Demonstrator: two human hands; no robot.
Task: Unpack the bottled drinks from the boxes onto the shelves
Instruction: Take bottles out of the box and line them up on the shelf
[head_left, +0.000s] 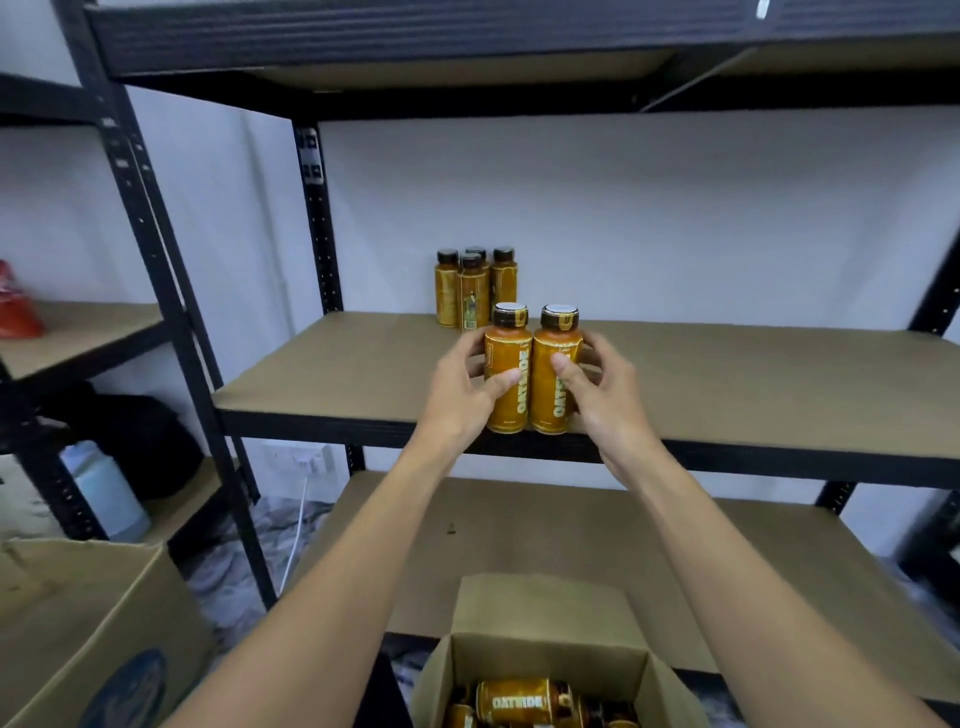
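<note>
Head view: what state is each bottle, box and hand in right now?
Left bottle: upright, capped, gripped by left hand.
Right bottle: upright, capped, gripped by right hand.
Four back bottles: upright, capped, standing on middle shelf.
Cardboard box: open.
Boxed bottles: lying on their sides.

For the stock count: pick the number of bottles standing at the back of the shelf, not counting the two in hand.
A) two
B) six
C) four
C: four bottles cluster at the back of the shelf, behind the left bottle in the left hand and the right bottle in the right hand.
</note>
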